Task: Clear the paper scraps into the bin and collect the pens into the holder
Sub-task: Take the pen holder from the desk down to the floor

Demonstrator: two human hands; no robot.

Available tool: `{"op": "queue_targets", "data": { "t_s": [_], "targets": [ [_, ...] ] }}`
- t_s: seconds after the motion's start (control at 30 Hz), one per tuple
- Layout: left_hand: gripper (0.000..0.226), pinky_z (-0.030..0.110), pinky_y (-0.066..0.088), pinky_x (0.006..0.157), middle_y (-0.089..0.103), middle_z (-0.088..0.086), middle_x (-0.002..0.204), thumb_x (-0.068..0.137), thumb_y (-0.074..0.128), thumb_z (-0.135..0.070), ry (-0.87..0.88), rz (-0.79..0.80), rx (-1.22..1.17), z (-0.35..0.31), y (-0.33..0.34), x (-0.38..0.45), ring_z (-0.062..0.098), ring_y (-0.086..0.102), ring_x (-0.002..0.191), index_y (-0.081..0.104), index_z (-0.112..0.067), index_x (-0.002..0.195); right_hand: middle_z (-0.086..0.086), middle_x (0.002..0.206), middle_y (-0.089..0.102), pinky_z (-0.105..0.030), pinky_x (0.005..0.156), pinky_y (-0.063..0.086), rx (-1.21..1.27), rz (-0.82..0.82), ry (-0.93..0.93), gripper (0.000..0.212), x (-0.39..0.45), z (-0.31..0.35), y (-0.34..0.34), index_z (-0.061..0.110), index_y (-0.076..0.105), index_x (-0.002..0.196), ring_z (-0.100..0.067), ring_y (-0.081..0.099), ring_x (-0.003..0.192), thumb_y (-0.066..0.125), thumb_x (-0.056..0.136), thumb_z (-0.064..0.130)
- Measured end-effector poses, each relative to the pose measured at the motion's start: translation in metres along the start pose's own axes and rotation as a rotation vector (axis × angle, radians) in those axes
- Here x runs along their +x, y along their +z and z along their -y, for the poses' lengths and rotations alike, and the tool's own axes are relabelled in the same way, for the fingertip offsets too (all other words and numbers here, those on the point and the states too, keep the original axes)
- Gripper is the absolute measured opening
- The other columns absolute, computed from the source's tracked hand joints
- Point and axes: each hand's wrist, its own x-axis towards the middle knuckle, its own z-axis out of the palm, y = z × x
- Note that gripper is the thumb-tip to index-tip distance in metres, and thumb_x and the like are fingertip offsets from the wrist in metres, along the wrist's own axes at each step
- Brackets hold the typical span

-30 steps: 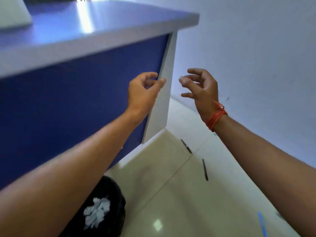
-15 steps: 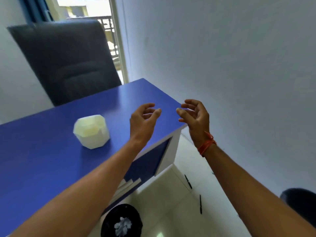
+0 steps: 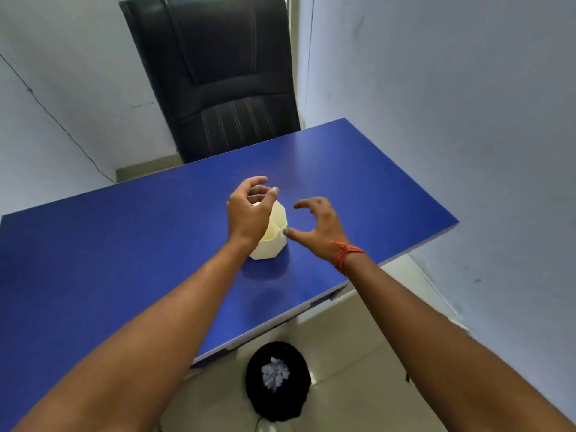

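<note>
A cream faceted pen holder (image 3: pixel 272 235) stands on the blue desk (image 3: pixel 124 251). My left hand (image 3: pixel 249 213) hovers over the holder's left side with curled fingers, holding nothing, and hides part of its rim. My right hand (image 3: pixel 318 226) is spread beside the holder's right side, its thumb tip close to the rim. Whether it touches, I cannot tell. Below the desk's front edge a black bin (image 3: pixel 277 380) sits on the floor with white paper scraps (image 3: pixel 275 373) inside. No pens show in this view.
A black office chair (image 3: pixel 218 82) stands behind the desk's far edge. White walls close in on the left and right. Pale floor tiles (image 3: pixel 358 385) surround the bin. A thin dark cable lies on the floor by the bin.
The view has swung up from the floor to above the desk. Both hands moved from the desk's corner to either side of the pen holder. The pens on the floor have left the view.
</note>
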Motion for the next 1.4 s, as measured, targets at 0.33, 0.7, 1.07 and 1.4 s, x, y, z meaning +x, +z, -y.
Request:
{"op": "queue_targets", "data": {
  "t_s": [0.33, 0.7, 1.07, 1.4],
  "targets": [
    [0.037, 0.031, 0.06, 0.077, 0.072, 0.0, 0.101, 0.088, 0.07, -0.031, -0.116, -0.01, 0.084, 0.05, -0.033, 0.047, 0.017, 0.07, 0.094, 0.066, -0.015, 0.121, -0.003, 0.146, 0.027, -0.041, 0.101, 0.047, -0.296, 0.215, 0.103, 0.049, 0.025, -0.035, 0.102, 0.022, 0.066, 0.108, -0.031, 0.039, 0.125, 0.082, 0.065, 0.04],
    [0.029, 0.033, 0.062, 0.081, 0.074, 0.003, 0.098, 0.088, 0.07, -0.026, 0.002, 0.02, -0.079, 0.015, 0.005, 0.047, 0.016, 0.072, 0.09, 0.07, -0.012, 0.113, -0.01, 0.127, 0.048, -0.043, 0.083, 0.057, -0.132, -0.164, 0.16, 0.029, 0.007, -0.035, 0.034, 0.008, 0.07, 0.087, -0.029, 0.057, 0.103, 0.081, 0.073, 0.031],
    [0.021, 0.039, 0.057, 0.074, 0.066, -0.004, 0.076, 0.081, 0.07, -0.028, 0.043, 0.424, -0.304, -0.123, 0.18, -0.055, 0.011, 0.063, 0.069, 0.07, -0.022, 0.101, -0.011, 0.133, 0.05, -0.022, 0.086, 0.041, -0.163, -0.598, 0.422, 0.03, -0.139, -0.054, -0.2, 0.007, 0.07, 0.084, -0.026, 0.056, 0.113, 0.083, 0.071, 0.031],
    [0.028, 0.02, 0.055, 0.082, 0.07, -0.003, 0.093, 0.086, 0.07, -0.024, -0.026, 0.72, -0.153, -0.089, 0.334, -0.218, 0.006, 0.065, 0.087, 0.069, -0.016, 0.113, -0.009, 0.134, 0.048, -0.023, 0.084, 0.048, -0.095, -0.707, 0.678, 0.026, -0.277, -0.21, -0.274, 0.006, 0.065, 0.079, -0.018, 0.051, 0.102, 0.082, 0.073, 0.025]
  ]
}}
